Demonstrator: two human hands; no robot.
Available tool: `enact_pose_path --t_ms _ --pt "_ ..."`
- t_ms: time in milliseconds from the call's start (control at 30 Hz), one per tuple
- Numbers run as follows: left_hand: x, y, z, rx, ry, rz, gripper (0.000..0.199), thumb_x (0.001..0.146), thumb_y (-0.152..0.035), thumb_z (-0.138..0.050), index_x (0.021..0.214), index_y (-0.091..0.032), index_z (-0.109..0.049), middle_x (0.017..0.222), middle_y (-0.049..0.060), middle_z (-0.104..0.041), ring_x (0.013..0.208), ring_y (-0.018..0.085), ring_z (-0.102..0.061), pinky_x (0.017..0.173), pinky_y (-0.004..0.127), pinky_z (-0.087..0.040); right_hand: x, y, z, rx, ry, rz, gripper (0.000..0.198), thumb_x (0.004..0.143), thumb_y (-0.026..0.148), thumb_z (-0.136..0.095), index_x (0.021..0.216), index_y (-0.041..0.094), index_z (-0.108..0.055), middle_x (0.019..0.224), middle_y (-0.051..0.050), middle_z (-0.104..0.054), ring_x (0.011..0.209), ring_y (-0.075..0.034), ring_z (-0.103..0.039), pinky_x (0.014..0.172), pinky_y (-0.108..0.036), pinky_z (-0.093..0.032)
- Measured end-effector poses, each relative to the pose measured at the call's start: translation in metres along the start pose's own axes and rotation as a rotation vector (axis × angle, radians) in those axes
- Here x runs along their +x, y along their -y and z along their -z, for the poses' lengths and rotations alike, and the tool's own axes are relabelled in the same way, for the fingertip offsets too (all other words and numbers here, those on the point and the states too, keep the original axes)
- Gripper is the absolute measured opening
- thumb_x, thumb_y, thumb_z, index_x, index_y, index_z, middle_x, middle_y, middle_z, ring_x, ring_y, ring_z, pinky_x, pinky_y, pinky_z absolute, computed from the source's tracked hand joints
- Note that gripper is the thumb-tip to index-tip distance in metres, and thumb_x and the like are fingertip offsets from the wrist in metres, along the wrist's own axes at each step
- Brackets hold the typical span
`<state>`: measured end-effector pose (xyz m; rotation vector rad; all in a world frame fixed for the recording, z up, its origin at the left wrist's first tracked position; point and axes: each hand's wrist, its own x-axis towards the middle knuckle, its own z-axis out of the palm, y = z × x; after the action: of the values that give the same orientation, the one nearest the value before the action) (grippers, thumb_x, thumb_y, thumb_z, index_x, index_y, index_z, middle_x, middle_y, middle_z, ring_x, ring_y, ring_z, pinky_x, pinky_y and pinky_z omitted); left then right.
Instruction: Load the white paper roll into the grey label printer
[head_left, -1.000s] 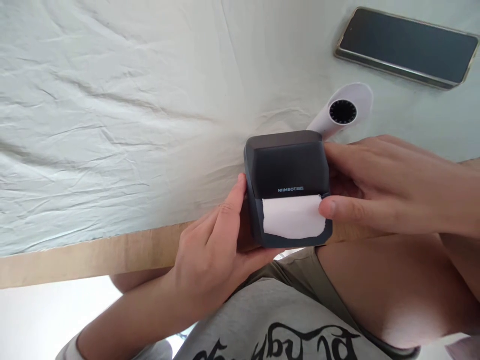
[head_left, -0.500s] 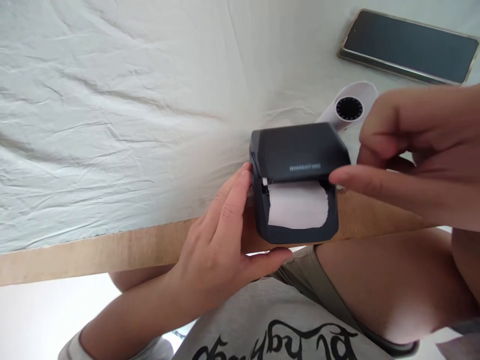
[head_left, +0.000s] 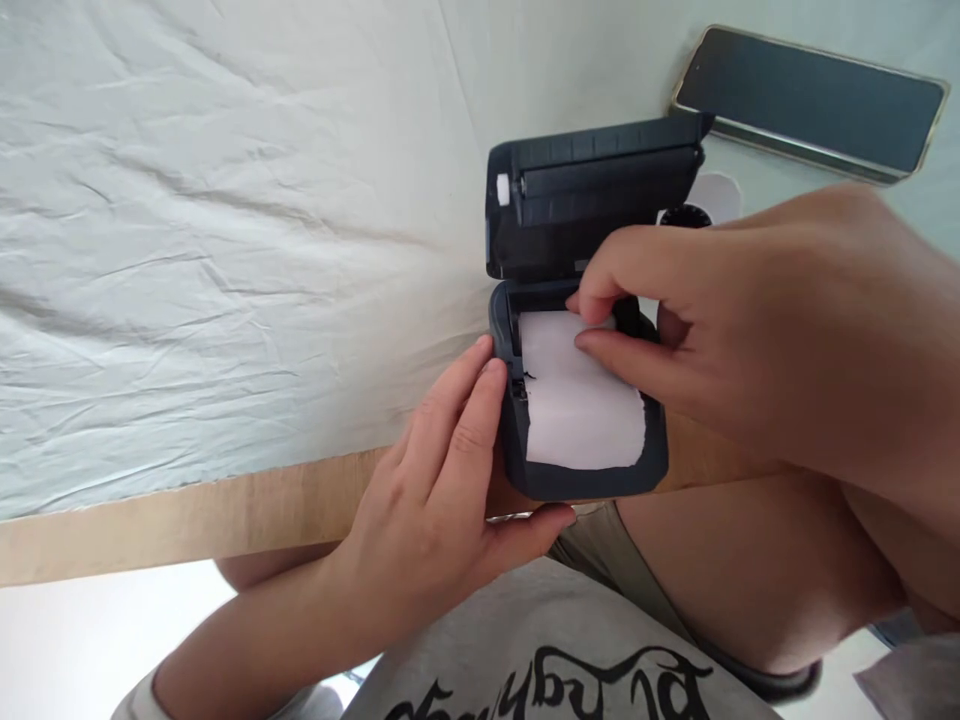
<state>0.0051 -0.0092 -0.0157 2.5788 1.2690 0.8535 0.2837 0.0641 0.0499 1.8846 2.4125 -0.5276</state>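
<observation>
Bright diffuse light w/ faint shadows in cloth (head_left: 225, 300) folds, btm L blown out, detail sl. soft.

Dark printer (head_left: 547, 296) at the wooden table edge (head_left: 225, 518), lid (head_left: 585, 200) up, ragged-ended white paper (head_left: 581, 410) across its body

The only lettering I see now is the black script (head_left: 555, 655) across my grey shirt (head_left: 510, 620), at the near edge. It is large, looped and upside down to me, and the view cuts it off, so I can't read any whole word.
</observation>
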Motion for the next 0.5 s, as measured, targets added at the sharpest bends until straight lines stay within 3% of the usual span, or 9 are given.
enact_pose_path --t_ms 167,300,400,500 --pt "0.0 0.002 0.002 -0.01 0.022 -0.013 0.084 0.123 -0.058 -0.068 0.179 0.001 -0.048 0.174 0.03 -0.068 0.165 0.033 -0.069 0.137 0.038 -0.06 -0.036 -0.034 -0.015 -0.002 0.061 0.008 0.077 0.113 0.09 -0.019 0.147 0.044 -0.071 0.098 -0.012 -0.07 0.13 -0.028 -0.073 0.091 -0.044 -0.055" --pt "-0.001 0.002 0.004 -0.026 0.033 -0.028 0.083 0.125 -0.057 -0.065 0.178 0.004 -0.048 0.175 0.032 -0.066 0.17 0.032 -0.065 0.142 0.038 -0.055 -0.017 -0.025 -0.01 -0.065 0.024 0.062 0.074 0.115 0.088 -0.02 0.147 0.041 -0.069 0.099 -0.01 -0.068 0.122 -0.025 -0.072 0.092 -0.042 -0.05" --pt "-0.002 0.002 0.004 -0.034 0.036 -0.027 0.082 0.126 -0.057 -0.061 0.179 0.004 -0.047 0.175 0.032 -0.066 0.17 0.032 -0.065 0.142 0.038 -0.055 0.015 0.002 0.001 -0.104 -0.001 0.151 0.068 0.112 0.088 -0.028 0.131 0.037 -0.07 0.087 -0.007 -0.062 0.094 -0.021 -0.065 0.083 -0.042 -0.041" --pt "-0.004 0.001 0.003 -0.049 0.033 -0.011 0.084 0.126 -0.058 -0.061 0.183 0.001 -0.042 0.177 0.032 -0.066 0.169 0.033 -0.067 0.138 0.04 -0.061 0.026 0.014 0.011 -0.027 -0.136 0.196 0.057 0.109 0.084 -0.043 0.111 0.031 -0.066 0.07 -0.002 -0.052 0.065 -0.015 -0.041 0.071 -0.042 -0.025"
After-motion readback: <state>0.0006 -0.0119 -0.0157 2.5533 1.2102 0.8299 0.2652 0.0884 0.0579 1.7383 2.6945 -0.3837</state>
